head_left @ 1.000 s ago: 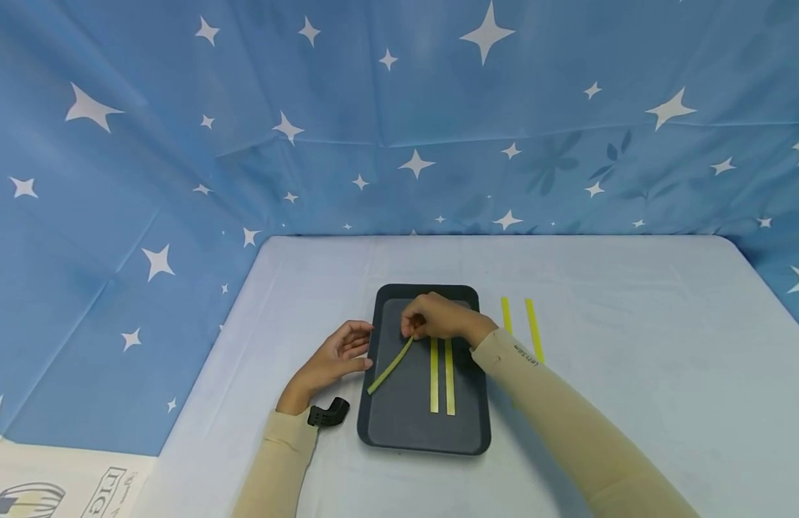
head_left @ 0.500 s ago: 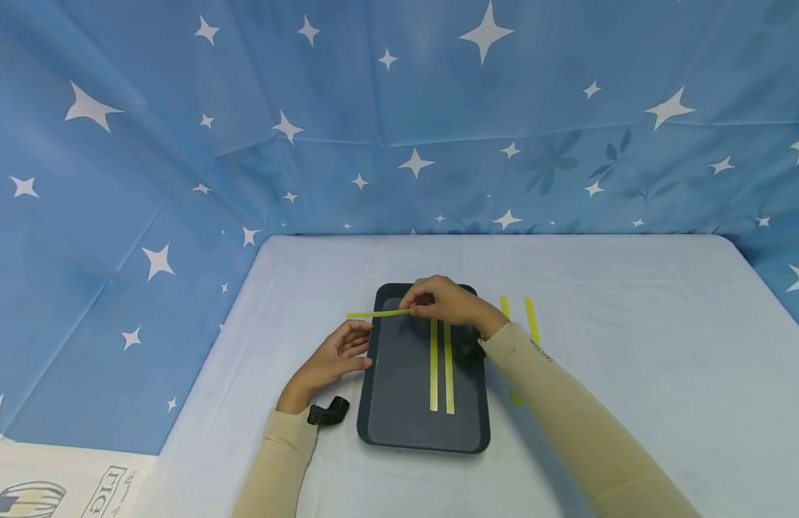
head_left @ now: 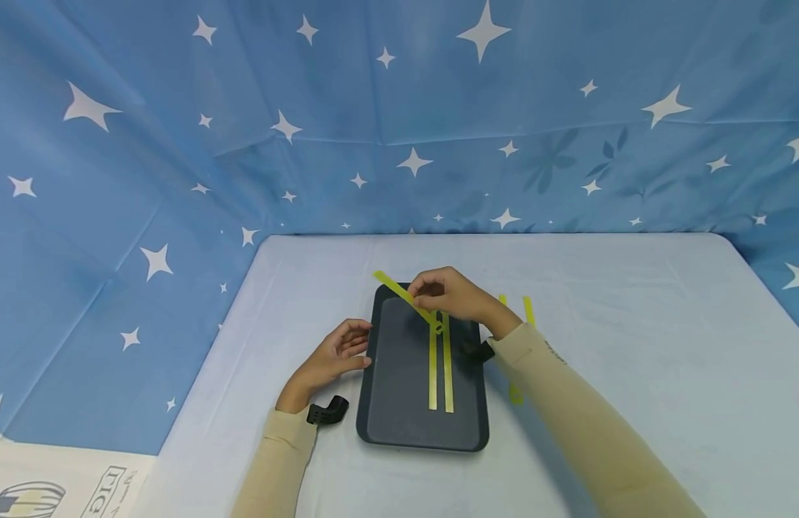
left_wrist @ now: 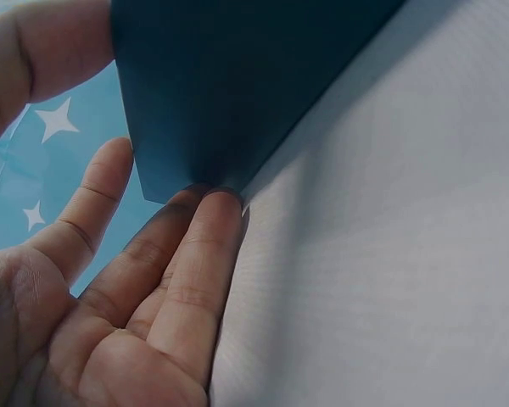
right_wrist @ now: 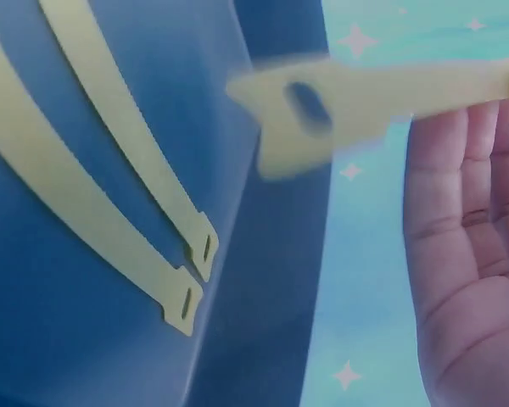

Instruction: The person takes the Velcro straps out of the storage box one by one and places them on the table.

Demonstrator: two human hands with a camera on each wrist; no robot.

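My right hand (head_left: 453, 293) pinches a yellow cable strap (head_left: 394, 286) near its middle, above the far end of a dark grey tray (head_left: 399, 434). The strap slants, and its slotted head (right_wrist: 310, 114) looks blurred in the right wrist view. Two similar yellow straps (head_left: 432, 378) lie side by side lengthwise in the tray, their slotted ends near the far wall. At the tray's left side, my left hand (head_left: 331, 360) touches the outer wall with extended fingers (left_wrist: 195, 280); its thumb (left_wrist: 72, 51) lies by the edge.
More yellow straps (head_left: 529, 311) lie on the white table (head_left: 633, 374) right of the tray, partly hidden by my right sleeve. A blue curtain with white stars (head_left: 348, 86) stands behind the table. Black wrist devices (head_left: 328, 411) sit on both wrists.
My right hand has lifted the strap and moved slightly away and to the right. The strap's free end has swung from pointing down-left to up-left. The left hand stays put.
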